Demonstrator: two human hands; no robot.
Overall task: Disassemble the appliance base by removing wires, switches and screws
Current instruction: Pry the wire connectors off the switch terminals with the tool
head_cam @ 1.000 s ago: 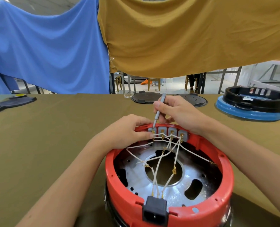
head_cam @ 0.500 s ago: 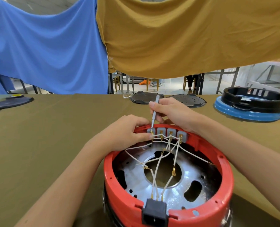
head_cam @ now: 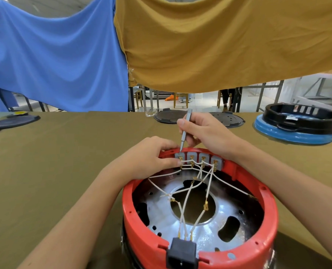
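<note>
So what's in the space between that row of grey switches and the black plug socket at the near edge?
In the head view, white wires with brass terminals cross over a shiny metal plate with a round central hole.

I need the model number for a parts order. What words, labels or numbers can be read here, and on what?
None can be read.
Red appliance base: no print shows.
Black socket: no marking legible.
Black ring on the blue base: a pale label, too blurred to read.
</note>
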